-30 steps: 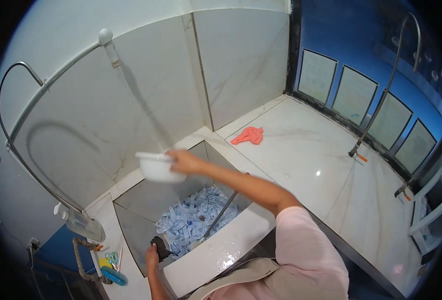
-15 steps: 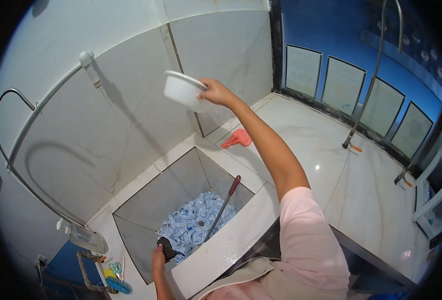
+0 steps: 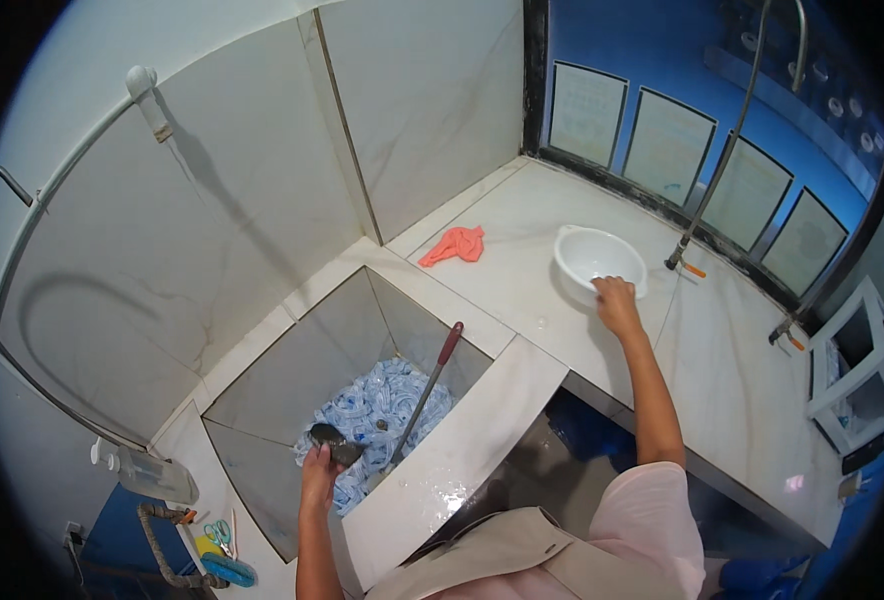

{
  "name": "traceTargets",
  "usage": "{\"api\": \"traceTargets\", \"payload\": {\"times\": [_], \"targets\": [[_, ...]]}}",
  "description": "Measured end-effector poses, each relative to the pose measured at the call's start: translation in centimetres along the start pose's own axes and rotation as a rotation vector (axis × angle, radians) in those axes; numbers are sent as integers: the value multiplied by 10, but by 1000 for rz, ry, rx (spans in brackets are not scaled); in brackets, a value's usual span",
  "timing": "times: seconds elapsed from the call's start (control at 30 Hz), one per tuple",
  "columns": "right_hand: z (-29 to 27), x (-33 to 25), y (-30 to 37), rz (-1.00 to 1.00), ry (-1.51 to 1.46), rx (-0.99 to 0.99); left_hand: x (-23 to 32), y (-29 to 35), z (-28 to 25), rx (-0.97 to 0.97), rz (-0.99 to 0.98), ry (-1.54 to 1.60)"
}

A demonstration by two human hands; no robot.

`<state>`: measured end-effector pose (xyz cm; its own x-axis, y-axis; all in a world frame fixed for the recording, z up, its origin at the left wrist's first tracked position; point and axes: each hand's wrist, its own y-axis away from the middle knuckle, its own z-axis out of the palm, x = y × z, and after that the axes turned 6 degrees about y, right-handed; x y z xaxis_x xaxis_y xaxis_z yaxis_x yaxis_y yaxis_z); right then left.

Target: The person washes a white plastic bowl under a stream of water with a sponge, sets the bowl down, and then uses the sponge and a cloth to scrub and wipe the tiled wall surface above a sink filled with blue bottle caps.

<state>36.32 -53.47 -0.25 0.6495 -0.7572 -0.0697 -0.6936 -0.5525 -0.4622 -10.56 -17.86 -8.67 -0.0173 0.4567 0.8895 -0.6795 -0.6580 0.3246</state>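
My right hand [image 3: 617,303] grips the near rim of a white plastic basin [image 3: 590,252], tilted just over or touching the counter; which of the two I cannot tell. My left hand [image 3: 317,473] is over the sink [image 3: 272,370], its fingers closed on a dark, rounded, palm-sized object [image 3: 340,447] whose kind I cannot make out. Below it lies a heap of crumpled blue-and-white plastic strips [image 3: 377,395]. A long-handled tool with a red grip [image 3: 450,343] leans from the heap against the sink's near edge; its lower end is hidden.
A salmon-pink cloth [image 3: 455,246] lies on the white counter [image 3: 522,215]. At the left stand a clear pump bottle [image 3: 157,478], green-handled scissors [image 3: 219,535] and a blue brush [image 3: 229,570]. Tall taps [image 3: 674,258] rise along the window; a white frame-like rack [image 3: 855,370] stands far right.
My right hand has carried the basin from above the sink's far side rightward and down to the counter. My left hand has shifted slightly, still holding the dark object. The view has turned a little.
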Motion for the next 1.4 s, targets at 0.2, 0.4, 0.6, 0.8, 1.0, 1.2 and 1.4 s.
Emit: {"api": "traceTargets", "payload": {"times": [0.2, 0.4, 0.6, 0.8, 1.0, 1.2, 1.4], "targets": [[15, 51, 34, 153, 330, 130, 37, -32, 110, -208, 5, 100], [62, -121, 10, 38, -1101, -334, 46, -100, 228, -361, 38, 381], [127, -210, -76, 439, -1927, -127, 27, -192, 333, -114, 207, 472], [196, -178, -205, 674, -1913, 127, -7, -288, 318, 110, 465, -361], [248, -166, -301, 755, -1624, 189, -22, -298, 280, 86, 748, -1361], [309, -239, -343, 797, -1006, 383, -27, -307, 307, 32, 645, -1417], [328, -227, -377, 856, -964, 599, -20, -313, 309, -33, 617, -1413]]}}
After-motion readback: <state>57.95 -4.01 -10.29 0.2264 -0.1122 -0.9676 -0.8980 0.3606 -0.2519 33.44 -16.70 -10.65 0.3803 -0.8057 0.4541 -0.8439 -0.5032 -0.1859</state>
